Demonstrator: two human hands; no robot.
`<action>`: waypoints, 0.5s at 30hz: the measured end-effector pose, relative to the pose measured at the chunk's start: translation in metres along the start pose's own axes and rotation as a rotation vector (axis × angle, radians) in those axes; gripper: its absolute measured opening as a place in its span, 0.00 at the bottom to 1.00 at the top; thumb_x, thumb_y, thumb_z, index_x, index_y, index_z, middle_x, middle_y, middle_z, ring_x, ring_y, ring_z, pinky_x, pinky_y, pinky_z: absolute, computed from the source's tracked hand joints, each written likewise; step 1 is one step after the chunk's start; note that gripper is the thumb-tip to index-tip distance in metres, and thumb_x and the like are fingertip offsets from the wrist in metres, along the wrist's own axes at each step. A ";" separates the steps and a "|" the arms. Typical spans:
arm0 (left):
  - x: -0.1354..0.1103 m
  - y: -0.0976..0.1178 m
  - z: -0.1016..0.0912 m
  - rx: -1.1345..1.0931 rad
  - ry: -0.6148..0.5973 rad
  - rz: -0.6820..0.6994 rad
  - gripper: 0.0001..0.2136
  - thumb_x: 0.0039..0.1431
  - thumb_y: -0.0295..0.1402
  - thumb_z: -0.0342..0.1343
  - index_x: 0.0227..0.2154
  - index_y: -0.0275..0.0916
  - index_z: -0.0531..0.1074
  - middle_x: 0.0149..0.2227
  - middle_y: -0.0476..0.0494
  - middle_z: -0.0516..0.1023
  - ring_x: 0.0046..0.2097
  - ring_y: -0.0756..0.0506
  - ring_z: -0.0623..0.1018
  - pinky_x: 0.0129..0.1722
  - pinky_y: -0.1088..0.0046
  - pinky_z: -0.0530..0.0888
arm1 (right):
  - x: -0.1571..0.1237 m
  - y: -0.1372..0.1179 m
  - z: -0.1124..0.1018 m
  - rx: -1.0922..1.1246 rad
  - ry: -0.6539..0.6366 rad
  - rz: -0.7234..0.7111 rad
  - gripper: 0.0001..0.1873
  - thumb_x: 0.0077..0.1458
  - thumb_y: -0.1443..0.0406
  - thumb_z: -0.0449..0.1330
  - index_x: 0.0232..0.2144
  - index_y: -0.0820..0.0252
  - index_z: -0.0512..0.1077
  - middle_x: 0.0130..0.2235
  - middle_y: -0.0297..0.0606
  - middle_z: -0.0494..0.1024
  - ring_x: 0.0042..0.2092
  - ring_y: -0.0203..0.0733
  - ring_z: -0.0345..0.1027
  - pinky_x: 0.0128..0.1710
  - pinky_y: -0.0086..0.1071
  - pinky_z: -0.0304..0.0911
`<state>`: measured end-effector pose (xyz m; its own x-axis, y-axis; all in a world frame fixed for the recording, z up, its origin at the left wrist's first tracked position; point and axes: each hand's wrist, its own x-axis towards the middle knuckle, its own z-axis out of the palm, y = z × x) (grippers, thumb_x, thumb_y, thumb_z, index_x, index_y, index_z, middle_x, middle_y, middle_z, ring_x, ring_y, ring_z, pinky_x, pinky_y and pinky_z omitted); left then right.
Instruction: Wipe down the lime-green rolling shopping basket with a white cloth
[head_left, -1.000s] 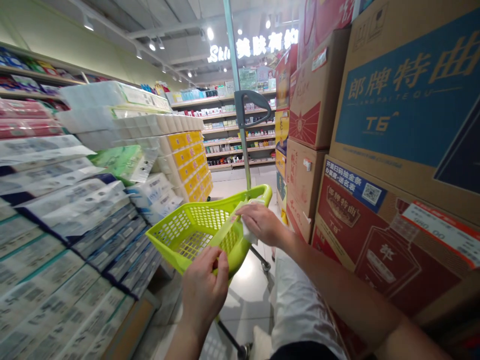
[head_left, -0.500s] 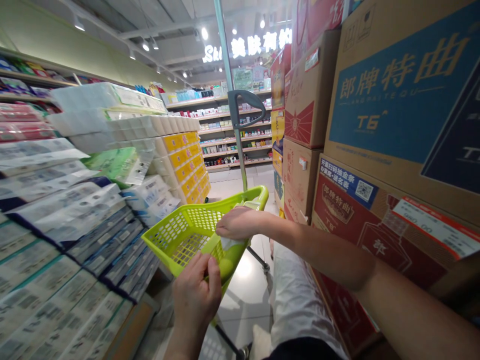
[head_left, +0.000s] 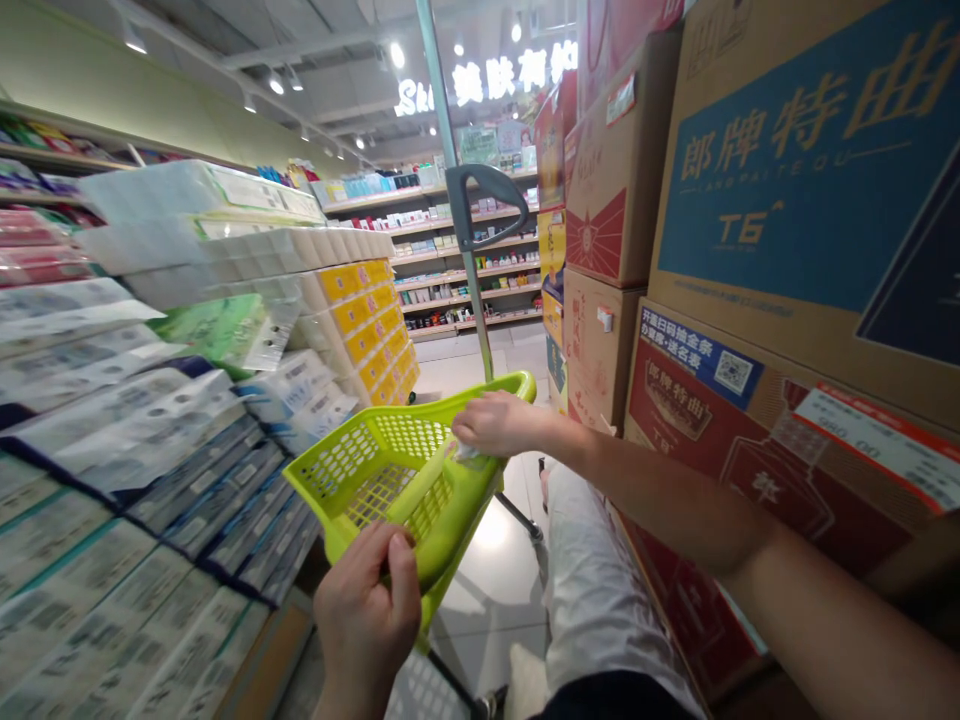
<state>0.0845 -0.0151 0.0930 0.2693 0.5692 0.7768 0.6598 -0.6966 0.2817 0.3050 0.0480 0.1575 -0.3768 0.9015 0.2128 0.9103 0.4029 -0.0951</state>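
A lime-green plastic shopping basket (head_left: 375,455) on a wheeled frame stands in the aisle in front of me, tilted toward me. My left hand (head_left: 367,615) grips its near rim with fingers curled over the edge. My right hand (head_left: 499,425) presses a small white cloth or wipe (head_left: 469,453) against the basket's right rim, fingers closed over it. The basket's grey pull handle (head_left: 487,200) rises on a metal pole behind it.
Stacked packs of tissue and toilet paper (head_left: 150,400) fill the shelves on the left. Tall stacks of brown, red and blue liquor cartons (head_left: 750,250) stand close on the right. A narrow tiled aisle (head_left: 495,570) runs ahead toward far shelves (head_left: 450,270).
My right hand slid with the wipe along the basket's right rim, toward me and then back away. My left hand moved lower and left on the near rim, and the basket tilted more.
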 end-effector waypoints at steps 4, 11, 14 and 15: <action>0.001 -0.003 -0.002 -0.028 -0.005 0.026 0.13 0.60 0.31 0.45 0.22 0.39 0.69 0.22 0.50 0.72 0.25 0.50 0.73 0.27 0.76 0.68 | -0.025 -0.041 0.016 -0.008 0.128 -0.317 0.15 0.65 0.61 0.48 0.42 0.57 0.73 0.42 0.41 0.78 0.45 0.43 0.70 0.50 0.38 0.59; -0.003 -0.010 -0.005 -0.068 -0.036 0.035 0.13 0.59 0.31 0.46 0.22 0.39 0.71 0.22 0.49 0.72 0.25 0.50 0.73 0.25 0.77 0.69 | -0.036 -0.030 0.039 0.130 0.436 -0.216 0.14 0.65 0.62 0.50 0.44 0.58 0.73 0.43 0.39 0.78 0.47 0.41 0.68 0.54 0.38 0.57; -0.004 -0.014 -0.005 -0.065 0.000 0.070 0.12 0.59 0.30 0.47 0.22 0.39 0.72 0.22 0.48 0.73 0.27 0.49 0.75 0.26 0.77 0.71 | -0.031 0.001 0.042 0.199 0.495 -0.048 0.14 0.65 0.64 0.50 0.43 0.59 0.75 0.45 0.40 0.78 0.49 0.42 0.68 0.54 0.38 0.57; -0.005 -0.015 -0.005 -0.061 0.018 0.086 0.12 0.59 0.30 0.48 0.23 0.39 0.72 0.23 0.48 0.74 0.27 0.49 0.76 0.27 0.77 0.71 | -0.030 0.009 0.043 0.225 0.516 0.005 0.15 0.65 0.65 0.49 0.43 0.60 0.75 0.45 0.41 0.78 0.49 0.42 0.67 0.54 0.39 0.58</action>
<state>0.0694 -0.0094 0.0879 0.3100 0.4989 0.8093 0.5912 -0.7678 0.2469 0.3170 0.0317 0.1082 -0.1889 0.7321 0.6545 0.8316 0.4738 -0.2899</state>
